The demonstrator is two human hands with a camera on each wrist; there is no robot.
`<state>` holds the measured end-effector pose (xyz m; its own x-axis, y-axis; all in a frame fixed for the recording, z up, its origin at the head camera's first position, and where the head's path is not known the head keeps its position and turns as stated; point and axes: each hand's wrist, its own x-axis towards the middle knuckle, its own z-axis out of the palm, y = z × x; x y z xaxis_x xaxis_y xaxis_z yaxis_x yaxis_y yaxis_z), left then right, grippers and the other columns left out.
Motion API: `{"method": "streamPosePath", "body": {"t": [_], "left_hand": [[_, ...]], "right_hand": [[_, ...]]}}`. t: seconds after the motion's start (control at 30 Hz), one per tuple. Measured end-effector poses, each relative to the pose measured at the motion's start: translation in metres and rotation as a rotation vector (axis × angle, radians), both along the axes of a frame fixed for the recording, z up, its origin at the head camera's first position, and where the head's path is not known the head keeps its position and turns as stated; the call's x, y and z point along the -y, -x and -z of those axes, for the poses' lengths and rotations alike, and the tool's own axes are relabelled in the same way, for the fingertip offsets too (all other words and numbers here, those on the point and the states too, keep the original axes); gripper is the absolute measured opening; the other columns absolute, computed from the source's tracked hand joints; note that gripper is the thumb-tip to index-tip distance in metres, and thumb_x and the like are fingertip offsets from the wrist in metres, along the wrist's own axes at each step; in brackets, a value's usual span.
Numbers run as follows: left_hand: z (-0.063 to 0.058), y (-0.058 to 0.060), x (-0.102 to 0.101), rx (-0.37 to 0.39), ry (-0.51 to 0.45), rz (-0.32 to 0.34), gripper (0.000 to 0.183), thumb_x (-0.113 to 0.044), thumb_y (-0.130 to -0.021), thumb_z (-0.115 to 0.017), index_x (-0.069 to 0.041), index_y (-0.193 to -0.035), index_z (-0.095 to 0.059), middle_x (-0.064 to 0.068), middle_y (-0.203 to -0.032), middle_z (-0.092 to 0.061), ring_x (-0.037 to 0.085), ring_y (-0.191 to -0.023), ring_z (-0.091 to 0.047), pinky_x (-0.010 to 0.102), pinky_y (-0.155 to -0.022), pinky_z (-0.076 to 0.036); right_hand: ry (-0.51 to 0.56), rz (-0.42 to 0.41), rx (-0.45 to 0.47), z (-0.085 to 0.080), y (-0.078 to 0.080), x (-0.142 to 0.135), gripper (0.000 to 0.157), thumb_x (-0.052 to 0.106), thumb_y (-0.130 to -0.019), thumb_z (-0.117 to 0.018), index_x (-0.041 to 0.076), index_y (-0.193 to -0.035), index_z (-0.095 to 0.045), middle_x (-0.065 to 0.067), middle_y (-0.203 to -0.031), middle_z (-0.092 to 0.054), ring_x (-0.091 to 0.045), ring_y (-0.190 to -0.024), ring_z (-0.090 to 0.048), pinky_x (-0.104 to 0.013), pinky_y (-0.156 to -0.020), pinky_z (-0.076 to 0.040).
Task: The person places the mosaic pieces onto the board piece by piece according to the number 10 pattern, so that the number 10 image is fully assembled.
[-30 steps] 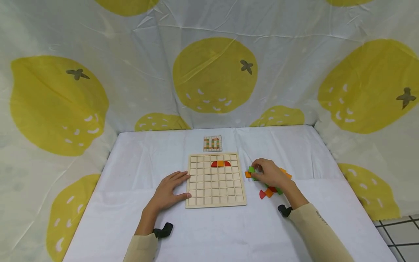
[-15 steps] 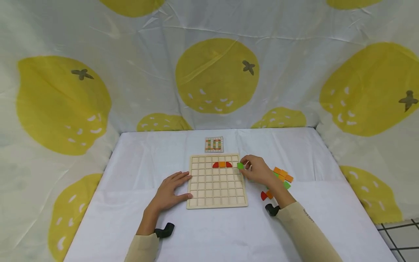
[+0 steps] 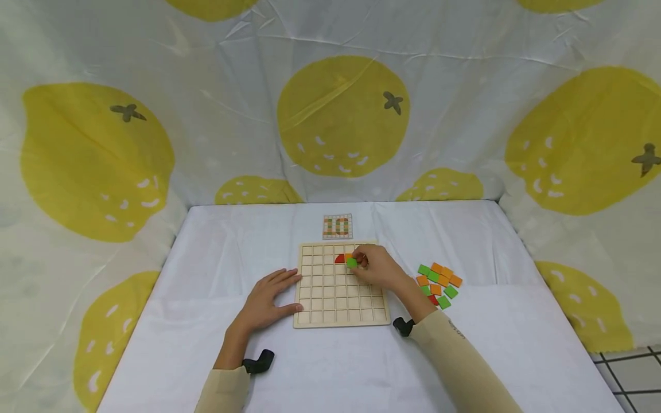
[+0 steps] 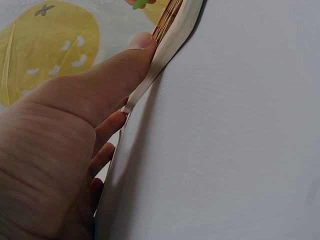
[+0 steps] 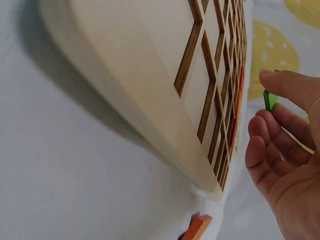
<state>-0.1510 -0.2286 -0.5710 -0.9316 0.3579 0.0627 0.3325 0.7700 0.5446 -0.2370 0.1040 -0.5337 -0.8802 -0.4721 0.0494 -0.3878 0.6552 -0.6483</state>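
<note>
A wooden grid board (image 3: 316,289) lies flat before me. In its second row from the top sit a red rounded piece (image 3: 339,259) and an orange square tile (image 3: 348,256) beside it. My right hand (image 3: 381,267) is over the upper part of the board, pinching a green square tile (image 3: 352,263) between thumb and forefinger; the right wrist view shows this green tile (image 5: 270,100) held edge-on. Its fingers hide cells to the right of the orange one. My left hand (image 3: 265,299) rests at the board's left edge, fingers spread, its thumb (image 4: 112,75) against the rim.
Behind the board lies a small pattern card (image 3: 337,226). Right of it, loose green, orange and red pieces (image 3: 439,281) are scattered on the white cloth (image 3: 330,367), partly behind my right forearm. A lemon-print curtain (image 3: 341,117) stands at the back.
My right hand has picked the green tile from the loose pieces and carried it left, over the board's orange tile. My left hand stays at the board's edge.
</note>
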Motion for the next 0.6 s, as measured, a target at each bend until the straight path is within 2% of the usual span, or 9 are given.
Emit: {"method": "streamPosePath", "body": {"t": [0.23,0.37,0.6], "left_hand": [[0.0,0.0,0.0,0.004,0.006,-0.002,0.079,-0.06,-0.084,-0.077,-0.029,-0.153,-0.052,-0.007,-0.162,-0.046,0.03,-0.155,-0.034,0.062,-0.123,-0.027],[-0.001,0.0,0.0,-0.003,0.001,0.005,0.079,-0.059,-0.084,-0.077,-0.027,-0.152,-0.053,-0.005,-0.161,-0.046,0.031,-0.154,-0.034,0.063,-0.122,-0.028],[-0.001,0.0,0.0,0.0,-0.003,0.002,0.079,-0.058,-0.084,-0.078,-0.027,-0.152,-0.053,-0.006,-0.162,-0.046,0.03,-0.154,-0.034,0.062,-0.122,-0.027]], "right_hand": [[-0.003,-0.041,0.036,0.012,0.003,0.013,0.024,0.023,-0.088,-0.084,0.009,-0.103,-0.071,0.004,-0.087,-0.065,-0.01,-0.076,-0.057,-0.025,-0.071,-0.053],[0.003,-0.03,0.056,0.017,0.003,0.017,0.022,0.027,-0.089,-0.083,0.013,-0.101,-0.071,0.005,-0.088,-0.064,-0.011,-0.076,-0.056,-0.027,-0.072,-0.052],[-0.012,-0.027,0.029,0.019,0.003,0.02,0.021,0.03,-0.089,-0.082,0.016,-0.099,-0.07,0.005,-0.091,-0.065,-0.011,-0.076,-0.056,-0.026,-0.071,-0.052]]}}
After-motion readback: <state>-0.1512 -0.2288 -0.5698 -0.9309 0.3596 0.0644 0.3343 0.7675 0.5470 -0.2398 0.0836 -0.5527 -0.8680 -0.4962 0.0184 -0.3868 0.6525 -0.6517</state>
